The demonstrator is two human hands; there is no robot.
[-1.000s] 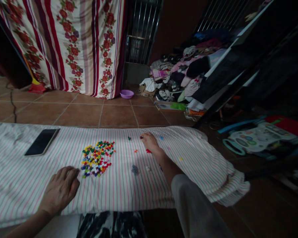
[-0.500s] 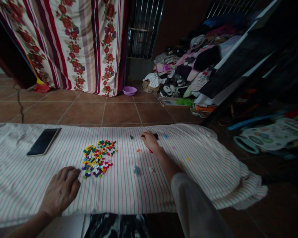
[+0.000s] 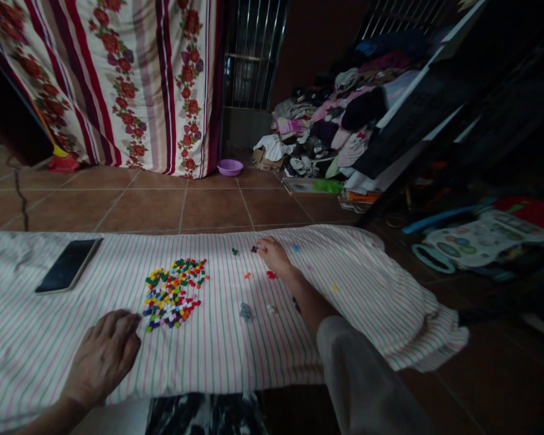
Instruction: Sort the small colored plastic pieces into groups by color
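Note:
My right hand [image 3: 274, 255] reaches to the far side of the striped cloth. Its thumb and finger look slightly apart beside a few tiny dark brown cubes [image 3: 254, 248]. Just below its wrist lie red cubes [image 3: 271, 275], with orange cubes [image 3: 247, 275] further left. Green cubes [image 3: 234, 251] sit left of the brown ones. My left hand [image 3: 103, 353] rests palm down, fingers loosely bent and holding nothing visible. Near its fingertips spreads a large heap of mixed coloured cubes [image 3: 174, 293]. Grey cubes [image 3: 245, 312] and white cubes [image 3: 271, 309] lie nearer me.
A phone [image 3: 68, 266] lies at the left on the striped cloth [image 3: 199, 362]. Blue cubes [image 3: 296, 248], pink cubes [image 3: 310, 266] and yellow cubes [image 3: 334, 287] lie to the right. Beyond are a purple basin [image 3: 229, 168] and a clothes heap [image 3: 326, 121].
My right hand has drawn slightly right, uncovering the brown cubes and the red cubes, and now hides the black cubes. My left hand stays in place. The view has shifted a little.

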